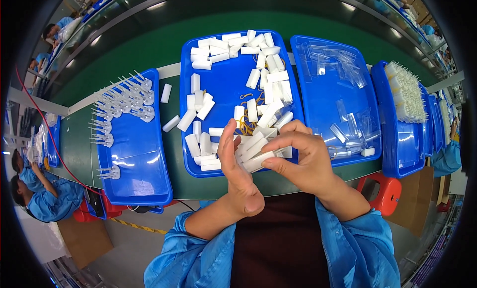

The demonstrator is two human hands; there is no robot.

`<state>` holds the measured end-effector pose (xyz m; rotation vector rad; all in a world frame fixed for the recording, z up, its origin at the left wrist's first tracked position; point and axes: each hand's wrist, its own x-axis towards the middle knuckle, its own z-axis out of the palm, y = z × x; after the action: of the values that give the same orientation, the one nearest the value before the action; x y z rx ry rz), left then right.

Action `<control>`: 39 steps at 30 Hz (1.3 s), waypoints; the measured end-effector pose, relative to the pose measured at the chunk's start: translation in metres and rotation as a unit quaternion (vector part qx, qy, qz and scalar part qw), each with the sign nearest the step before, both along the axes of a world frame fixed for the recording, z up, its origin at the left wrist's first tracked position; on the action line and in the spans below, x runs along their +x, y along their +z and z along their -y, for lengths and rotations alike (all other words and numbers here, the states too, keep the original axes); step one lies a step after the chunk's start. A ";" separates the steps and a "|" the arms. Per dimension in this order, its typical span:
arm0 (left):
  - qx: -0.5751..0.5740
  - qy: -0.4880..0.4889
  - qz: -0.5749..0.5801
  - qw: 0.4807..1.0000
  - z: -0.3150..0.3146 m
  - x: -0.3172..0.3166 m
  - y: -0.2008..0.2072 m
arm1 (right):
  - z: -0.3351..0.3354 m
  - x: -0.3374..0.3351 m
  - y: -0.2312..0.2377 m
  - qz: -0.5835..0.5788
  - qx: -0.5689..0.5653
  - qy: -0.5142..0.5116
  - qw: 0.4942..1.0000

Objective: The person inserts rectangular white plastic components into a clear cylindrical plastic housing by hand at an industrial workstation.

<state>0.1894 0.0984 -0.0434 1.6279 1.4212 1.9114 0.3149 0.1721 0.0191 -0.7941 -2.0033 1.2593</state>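
Note:
Several white foam-like blocks [254,154] are bunched between my two hands at the near edge of the middle blue tray [213,161]. My left hand [239,181] stands on edge, its palm and fingers against the left side of the bunch. From the right, my right hand [310,161] grips the same blocks, thumb below and curled fingers above. Part of the bunch is hidden by the fingers. Beyond my hands, more loose white blocks [186,120] lie in the middle tray, with yellow rubber bands [243,123] among them.
A blue tray [134,176] on the left holds white stemmed pieces [119,96]. Clear plastic pieces [338,64] lie in the right tray [318,96]. Farther right stands a dense batch of white-tipped pieces [407,96]. Two blocks [166,93] rest between trays. A red stool [387,193] stands right.

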 end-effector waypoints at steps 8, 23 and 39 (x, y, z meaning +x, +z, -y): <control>0.072 -0.044 -0.003 0.996 -0.001 -0.005 0.003 | 0.001 0.008 0.003 -0.035 0.041 0.014 0.998; -0.138 -0.304 0.269 0.903 0.005 -0.005 0.029 | 0.007 0.034 0.009 -0.010 0.228 0.013 0.973; -0.207 -0.231 0.164 0.936 0.002 0.003 0.028 | -0.042 0.098 0.007 0.179 0.257 -0.277 0.908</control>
<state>0.1923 0.0961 -0.0150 1.2318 1.0879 1.4146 0.4129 0.2142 0.0265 -1.2609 -2.0282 0.2497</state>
